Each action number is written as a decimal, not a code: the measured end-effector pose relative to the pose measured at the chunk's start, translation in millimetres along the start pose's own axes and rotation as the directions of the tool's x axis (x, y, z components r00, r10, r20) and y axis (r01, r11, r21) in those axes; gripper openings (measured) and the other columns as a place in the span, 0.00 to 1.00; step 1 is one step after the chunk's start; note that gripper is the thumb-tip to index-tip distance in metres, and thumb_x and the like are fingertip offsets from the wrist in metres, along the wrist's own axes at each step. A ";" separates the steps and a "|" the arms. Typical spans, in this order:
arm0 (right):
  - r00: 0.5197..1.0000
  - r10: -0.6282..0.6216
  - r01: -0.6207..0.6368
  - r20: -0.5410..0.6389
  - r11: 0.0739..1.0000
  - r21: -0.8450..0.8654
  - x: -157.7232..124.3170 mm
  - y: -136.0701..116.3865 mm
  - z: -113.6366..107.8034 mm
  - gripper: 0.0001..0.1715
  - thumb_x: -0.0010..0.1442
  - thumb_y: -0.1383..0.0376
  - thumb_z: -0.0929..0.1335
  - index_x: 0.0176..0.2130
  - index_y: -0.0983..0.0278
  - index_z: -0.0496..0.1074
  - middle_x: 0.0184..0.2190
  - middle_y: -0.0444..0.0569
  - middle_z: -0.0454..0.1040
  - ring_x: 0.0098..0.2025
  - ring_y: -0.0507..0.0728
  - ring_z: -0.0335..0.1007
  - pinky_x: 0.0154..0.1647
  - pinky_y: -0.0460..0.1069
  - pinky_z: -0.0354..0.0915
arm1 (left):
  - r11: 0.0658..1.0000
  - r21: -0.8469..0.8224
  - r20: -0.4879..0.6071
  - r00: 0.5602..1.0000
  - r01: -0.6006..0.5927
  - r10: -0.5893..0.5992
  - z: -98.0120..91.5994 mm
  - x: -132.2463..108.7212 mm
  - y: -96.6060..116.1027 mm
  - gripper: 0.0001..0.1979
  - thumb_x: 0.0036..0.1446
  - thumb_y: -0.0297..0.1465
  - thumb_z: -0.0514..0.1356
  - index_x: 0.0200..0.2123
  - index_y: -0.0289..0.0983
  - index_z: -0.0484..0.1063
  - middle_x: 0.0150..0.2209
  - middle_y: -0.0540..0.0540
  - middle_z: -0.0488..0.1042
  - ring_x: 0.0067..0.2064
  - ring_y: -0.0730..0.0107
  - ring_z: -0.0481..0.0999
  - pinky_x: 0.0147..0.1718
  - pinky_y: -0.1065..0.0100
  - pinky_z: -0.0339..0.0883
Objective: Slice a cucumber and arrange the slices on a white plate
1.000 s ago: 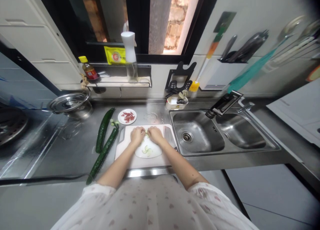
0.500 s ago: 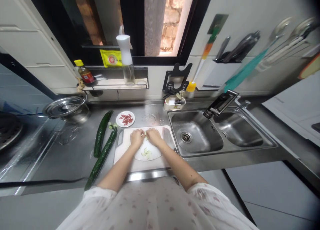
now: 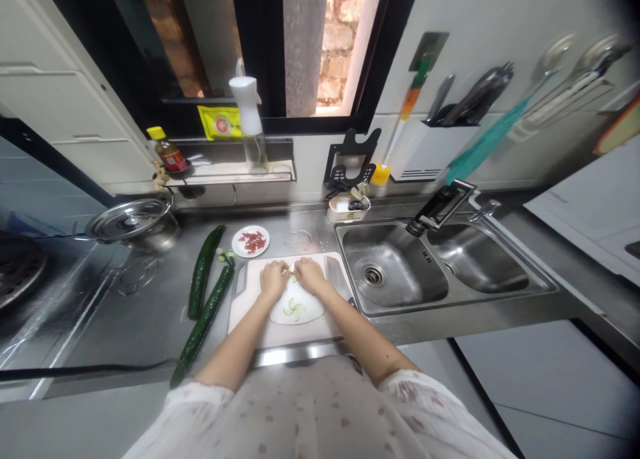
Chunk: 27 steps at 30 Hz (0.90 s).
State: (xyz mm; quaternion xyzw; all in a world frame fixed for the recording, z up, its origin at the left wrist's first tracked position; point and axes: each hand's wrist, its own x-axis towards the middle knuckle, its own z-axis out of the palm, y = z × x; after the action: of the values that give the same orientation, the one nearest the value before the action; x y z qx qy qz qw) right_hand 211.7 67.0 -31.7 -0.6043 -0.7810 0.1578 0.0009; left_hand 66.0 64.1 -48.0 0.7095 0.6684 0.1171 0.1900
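My left hand (image 3: pixel 273 277) and my right hand (image 3: pixel 311 274) are side by side over a white plate (image 3: pixel 307 311) on a white cutting board (image 3: pixel 250 296). Both have the fingers curled, pinching small pale green cucumber pieces (image 3: pixel 291 270) between them. A few cucumber slices (image 3: pixel 293 308) lie on the plate just below the hands. Two whole cucumbers (image 3: pixel 201 279) lie on the steel counter left of the board.
A small dish of red bits (image 3: pixel 251 240) sits behind the board. A lidded pot (image 3: pixel 134 221) stands at the left, a double sink (image 3: pixel 400 266) with a tap (image 3: pixel 440 207) at the right. A bottle shelf (image 3: pixel 230 169) and hanging utensils line the back wall.
The view has shifted a little; the hands stay together over the plate, with barely any movement.
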 end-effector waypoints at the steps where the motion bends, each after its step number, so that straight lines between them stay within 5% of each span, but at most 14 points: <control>1: 1.000 0.005 -0.005 -0.003 1.000 0.010 -0.4 0.6 0.2 0.13 0.65 0.64 0.62 0.42 0.67 0.73 0.44 0.57 0.73 0.45 0.58 0.66 0.43 0.48 0.56 | 1.000 -0.004 -0.003 1.000 -0.001 0.001 -0.6 -0.6 -0.7 0.09 0.58 0.34 0.57 0.40 0.42 0.75 0.42 0.45 0.76 0.46 0.60 0.71 0.44 0.64 0.59; 27: 0.999 0.034 -0.034 -0.006 0.999 0.021 1.1 -2.7 3.5 0.13 0.64 0.66 0.61 0.43 0.67 0.73 0.45 0.57 0.72 0.46 0.59 0.65 0.43 0.48 0.56 | 1.000 0.012 0.004 1.000 -0.010 0.010 2.0 -0.5 1.6 0.10 0.59 0.37 0.58 0.41 0.41 0.75 0.44 0.43 0.75 0.47 0.60 0.70 0.46 0.64 0.58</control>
State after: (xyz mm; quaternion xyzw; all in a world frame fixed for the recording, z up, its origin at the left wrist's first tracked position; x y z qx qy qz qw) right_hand 208.2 66.6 -34.5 -0.6178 -0.7691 0.1637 0.0070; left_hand 68.3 63.4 -49.0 0.7143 0.6652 0.1126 0.1863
